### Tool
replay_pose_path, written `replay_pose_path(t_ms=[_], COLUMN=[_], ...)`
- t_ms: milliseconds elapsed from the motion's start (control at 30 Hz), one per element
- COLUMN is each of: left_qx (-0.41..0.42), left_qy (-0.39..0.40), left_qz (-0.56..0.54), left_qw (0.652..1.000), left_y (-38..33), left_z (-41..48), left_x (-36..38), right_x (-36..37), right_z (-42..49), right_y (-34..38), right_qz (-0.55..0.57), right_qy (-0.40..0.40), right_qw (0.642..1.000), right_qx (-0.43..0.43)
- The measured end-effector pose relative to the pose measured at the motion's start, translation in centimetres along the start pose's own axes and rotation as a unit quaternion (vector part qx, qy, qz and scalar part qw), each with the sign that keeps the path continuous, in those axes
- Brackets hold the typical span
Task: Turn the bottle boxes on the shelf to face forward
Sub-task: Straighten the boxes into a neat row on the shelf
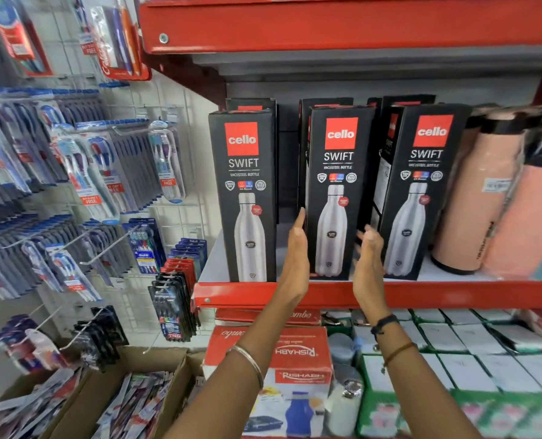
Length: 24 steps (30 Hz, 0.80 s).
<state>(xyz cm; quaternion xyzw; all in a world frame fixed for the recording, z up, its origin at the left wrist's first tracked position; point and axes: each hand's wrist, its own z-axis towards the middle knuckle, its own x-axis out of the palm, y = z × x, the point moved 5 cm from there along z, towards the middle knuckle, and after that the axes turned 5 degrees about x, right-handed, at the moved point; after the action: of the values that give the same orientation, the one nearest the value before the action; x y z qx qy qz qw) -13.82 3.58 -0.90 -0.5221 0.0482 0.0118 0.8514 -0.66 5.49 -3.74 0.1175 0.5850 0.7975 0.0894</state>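
Note:
Three black Cello Swift bottle boxes stand at the front of the red shelf [453, 294]. The left box [244, 198] and the middle box [337, 191] show their printed fronts. The right box [421, 191] is turned slightly, so its left side panel also shows. More black boxes stand behind them. My left hand [296, 258] is flat and upright by the middle box's left edge, fingers extended. My right hand [369, 261] is open by that box's right edge, in the gap before the right box. Neither hand grips anything.
Peach-coloured flasks [481, 191] crowd the shelf to the right of the boxes. A wire rack of toothbrush packs [98, 172] hangs at the left. Below are red Rishabh cartons [295, 353], white boxes [472, 340] and a cardboard bin of packets [73, 403].

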Motion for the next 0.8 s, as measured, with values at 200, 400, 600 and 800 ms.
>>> replay_pose_path(t_ms=[200,400,600,800], left_qx=[-0.012,-0.005,0.001,0.142], left_qy=[0.016,0.013,-0.009,-0.141], left_qz=[-0.029,-0.019,-0.013,0.021], left_qw=[0.999,1.0,1.0,0.98], left_y=[-0.9,-1.1,-0.9,-2.5], left_z=[-1.2,-2.5,-3.2,-4.0], left_x=[0.4,0.0,0.3,2.3], right_x=[-0.9,-1.7,-2.0,-4.5], right_z=[0.0,-1.5,-2.0,-2.0], right_y=[0.0,0.3,0.4,1.9], right_qz=[0.042,0.059,0.054,0.06], right_qy=[0.036,0.066,0.082,0.025], right_qw=[0.998,0.996,0.994,0.997], right_qx=[0.035,0.03,0.038,-0.041])
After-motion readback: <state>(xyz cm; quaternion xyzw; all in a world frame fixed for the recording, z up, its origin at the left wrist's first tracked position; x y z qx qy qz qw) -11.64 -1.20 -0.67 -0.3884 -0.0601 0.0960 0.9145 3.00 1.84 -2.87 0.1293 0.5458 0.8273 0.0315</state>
